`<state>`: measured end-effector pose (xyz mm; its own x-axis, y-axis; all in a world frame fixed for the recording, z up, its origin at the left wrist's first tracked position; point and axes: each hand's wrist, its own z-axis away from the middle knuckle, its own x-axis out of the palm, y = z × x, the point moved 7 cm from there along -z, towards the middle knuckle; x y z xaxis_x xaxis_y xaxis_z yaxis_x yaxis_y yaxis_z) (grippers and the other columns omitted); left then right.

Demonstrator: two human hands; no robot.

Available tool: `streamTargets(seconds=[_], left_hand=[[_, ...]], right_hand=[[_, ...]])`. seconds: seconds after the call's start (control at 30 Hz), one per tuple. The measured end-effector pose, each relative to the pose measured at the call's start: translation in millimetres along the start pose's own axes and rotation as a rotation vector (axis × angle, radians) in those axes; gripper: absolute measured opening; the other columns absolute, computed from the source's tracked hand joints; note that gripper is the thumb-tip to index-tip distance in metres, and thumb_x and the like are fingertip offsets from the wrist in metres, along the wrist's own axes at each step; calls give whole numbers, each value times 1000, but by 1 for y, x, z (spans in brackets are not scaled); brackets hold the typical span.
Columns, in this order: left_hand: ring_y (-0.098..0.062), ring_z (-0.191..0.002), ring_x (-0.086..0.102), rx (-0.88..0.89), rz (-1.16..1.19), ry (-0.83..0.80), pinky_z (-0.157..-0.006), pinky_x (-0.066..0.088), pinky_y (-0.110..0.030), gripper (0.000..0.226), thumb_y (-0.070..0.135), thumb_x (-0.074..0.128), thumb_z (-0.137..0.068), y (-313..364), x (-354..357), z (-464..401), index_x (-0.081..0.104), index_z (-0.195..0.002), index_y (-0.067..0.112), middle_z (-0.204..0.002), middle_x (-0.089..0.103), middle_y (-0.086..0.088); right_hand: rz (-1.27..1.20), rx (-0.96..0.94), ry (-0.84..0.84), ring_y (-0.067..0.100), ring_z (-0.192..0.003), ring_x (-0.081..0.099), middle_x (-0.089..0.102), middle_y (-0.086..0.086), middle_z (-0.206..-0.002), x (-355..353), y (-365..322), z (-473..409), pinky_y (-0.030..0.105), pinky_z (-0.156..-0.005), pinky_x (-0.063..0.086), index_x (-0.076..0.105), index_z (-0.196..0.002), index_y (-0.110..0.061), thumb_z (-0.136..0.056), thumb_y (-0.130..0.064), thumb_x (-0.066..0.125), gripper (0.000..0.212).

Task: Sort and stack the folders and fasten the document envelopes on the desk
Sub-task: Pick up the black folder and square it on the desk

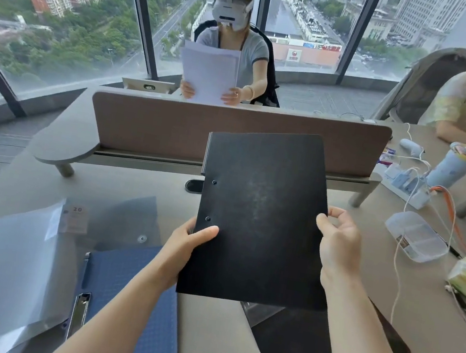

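Both hands are holding the black folder point(259, 216) upright above the desk point(419, 295). Left hand point(184, 247) is pinching its left edge, thumb in front. Right hand point(337, 240) is gripping its right edge, fingers curled behind. Blue folder point(125, 281) is lying near left.

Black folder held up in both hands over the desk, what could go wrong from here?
The right hand holds the black folder only at its edge by thumb and fingertips, so it might slip. Lowered carelessly, it could land skewed on the blue folder or the clear envelopes and make an untidy stack.
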<state>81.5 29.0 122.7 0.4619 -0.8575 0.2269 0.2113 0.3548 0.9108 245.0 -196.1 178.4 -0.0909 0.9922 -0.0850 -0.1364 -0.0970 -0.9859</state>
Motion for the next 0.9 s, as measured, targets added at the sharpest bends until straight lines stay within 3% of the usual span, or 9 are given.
streamTargets(seconds=[0.2, 0.37, 0.5, 0.63, 0.9], left_hand=[[-37, -105, 70, -91, 73, 48, -89, 57, -47, 45, 22, 73, -77, -14, -36, 13, 66, -120, 8, -114, 73, -17], [-40, -104, 70, -129, 87, 97, -89, 57, -49, 32, 8, 68, -88, -34, -63, 21, 66, -120, 7, -114, 73, -19], [-40, -102, 71, -137, 106, 139, -86, 57, -48, 30, 2, 65, -88, -47, -81, 29, 67, -117, 7, -113, 73, -20], [-38, -99, 71, -151, 124, 188, -87, 58, -49, 29, -1, 64, -89, -60, -101, 37, 68, -116, 8, -111, 74, -20], [-28, -94, 75, -156, 50, 441, -84, 60, -45, 20, 26, 65, -94, -86, -163, 69, 73, -109, 15, -101, 78, -9]], right_hand=[[70, 19, -42, 26, -104, 63, 67, 4, -112, 34, 27, 15, 47, -94, 54, 61, -106, -24, -93, -27, 54, 15], [202, 27, -65, 16, -96, 58, 63, 0, -110, 56, 53, 24, 29, -84, 49, 59, -113, -17, -99, -24, 51, 18], [306, 77, -117, 17, -96, 56, 60, 0, -106, 74, 77, 32, 30, -83, 46, 55, -106, -21, -98, -23, 53, 9], [294, 153, -205, 19, -100, 57, 60, -2, -109, 96, 98, 44, 32, -84, 47, 53, -114, -20, -96, -18, 56, 19], [280, 206, -356, 15, -95, 65, 70, -1, -104, 146, 138, 77, 34, -86, 52, 62, -121, -16, -89, -1, 56, 35]])
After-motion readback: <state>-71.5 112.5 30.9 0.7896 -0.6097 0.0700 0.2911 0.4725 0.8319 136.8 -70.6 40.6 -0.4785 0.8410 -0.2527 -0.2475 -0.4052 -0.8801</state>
